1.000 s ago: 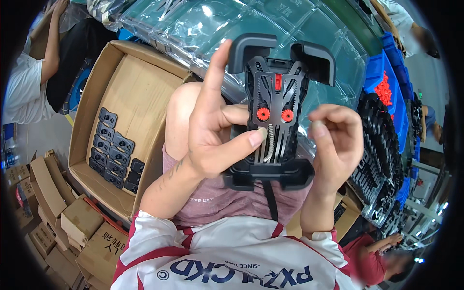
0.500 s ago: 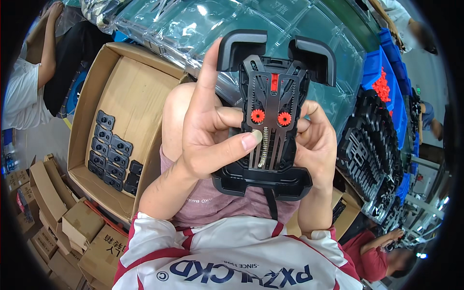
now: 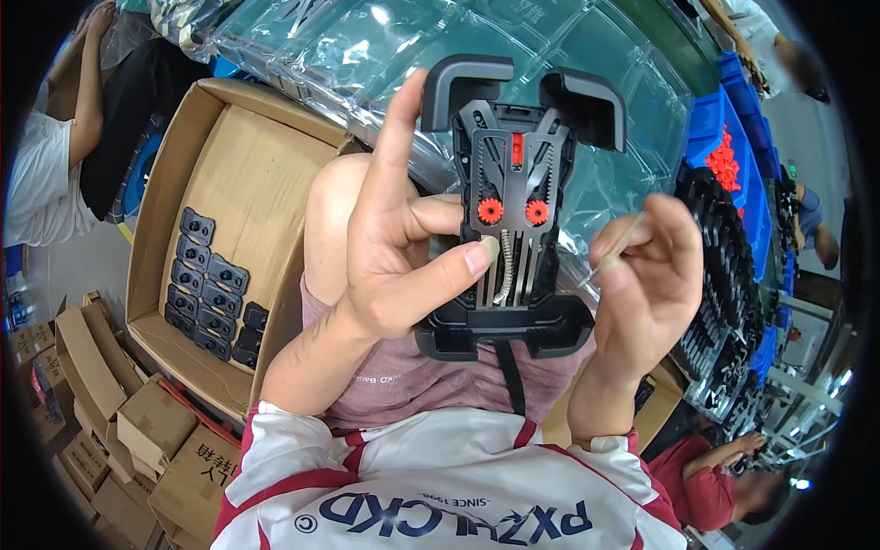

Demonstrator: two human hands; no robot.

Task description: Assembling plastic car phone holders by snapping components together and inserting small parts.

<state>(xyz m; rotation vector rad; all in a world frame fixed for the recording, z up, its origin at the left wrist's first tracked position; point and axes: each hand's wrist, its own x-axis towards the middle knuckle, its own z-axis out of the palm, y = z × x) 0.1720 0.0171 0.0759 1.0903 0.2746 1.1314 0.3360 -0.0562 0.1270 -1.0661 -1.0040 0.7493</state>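
My left hand [image 3: 385, 257] is closed around the left side of a black phone holder [image 3: 541, 266], its thumb resting beside a coil spring [image 3: 506, 266]. The index finger stretches up along the upper left clamp arm. Two red gears [image 3: 490, 212] and a small red slider [image 3: 518, 148] sit in the holder's open mechanism. Two padded arms spread at its top and a black tray-like foot is at the bottom. To the right, apart from the holder, my right hand [image 3: 646, 284] pinches a thin, pale, slender piece [image 3: 626, 240] whose kind I cannot make out.
At left, a cardboard box [image 3: 174, 137] holds several black plates [image 3: 220, 298]. Plastic-wrapped green material [image 3: 367, 55] lies ahead. At right stand a blue bin of red parts [image 3: 722, 165] and a heap of black parts [image 3: 720, 275]. Co-workers sit on both sides.
My right hand has let go of the holder's right side and moved right, now pinching a thin piece. The holder has shifted and turned slightly; my left hand keeps its grip.
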